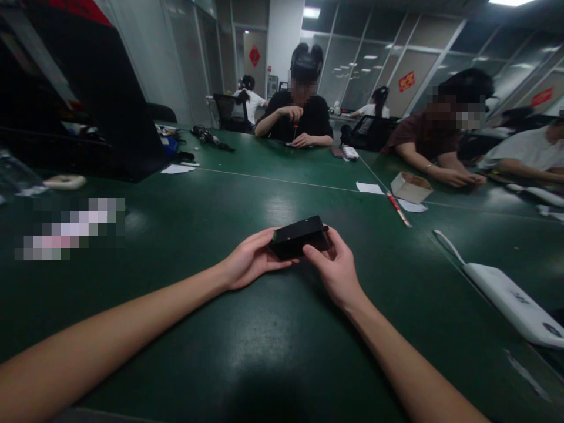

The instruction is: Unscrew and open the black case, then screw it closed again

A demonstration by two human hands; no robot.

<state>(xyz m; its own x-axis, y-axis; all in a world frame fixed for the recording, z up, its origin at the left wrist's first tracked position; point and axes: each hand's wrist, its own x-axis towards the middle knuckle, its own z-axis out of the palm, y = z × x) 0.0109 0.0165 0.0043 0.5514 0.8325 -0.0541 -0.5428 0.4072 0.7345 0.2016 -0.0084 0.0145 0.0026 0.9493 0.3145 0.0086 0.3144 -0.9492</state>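
Between my two hands is a small black rectangular box [299, 236], held tilted above the green table [189, 346]. A bit of green shows at its left end, and a small dark knob sticks out at its upper right corner. My left hand [252, 258] grips the left end, thumb on top and fingers underneath. My right hand [335, 264] closes round the right end, its thumb against the near face. The fingers behind the box are partly hidden. What kind of device it is, I cannot tell.
At right lies a white power bank [511, 299] with a cable loop. Beyond it are a small open carton [412, 187], a red-and-white stick [399, 210] and paper scraps [369, 188]. A big black panel [97, 94] stands at left. Several people sit around, one facing me [295, 117].
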